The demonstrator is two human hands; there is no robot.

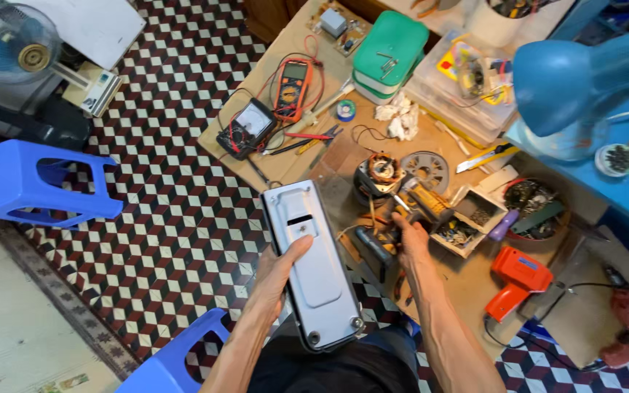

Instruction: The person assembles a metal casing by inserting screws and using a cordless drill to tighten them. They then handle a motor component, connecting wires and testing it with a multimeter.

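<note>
Head view looks down on a low table [467, 291] crowded with repair gear. Left hand [277, 273] has its grip closed around a long grey housing [313, 262], thumb laid across its face, holding it over the lap at 6 o'clock. Right hand [410, 236] reaches to 1 o'clock of the housing, fingers among tools beside a yellow tool [427, 202]; whether its grip holds anything I cannot tell. A motor stator [381, 173] sits just past it at 12 o'clock. An orange multimeter [292, 89] and black meter [247, 128] lie at 11 o'clock, an orange glue gun [518, 280] at 3 o'clock, a blue stool [34, 182] at 9 o'clock.
</note>
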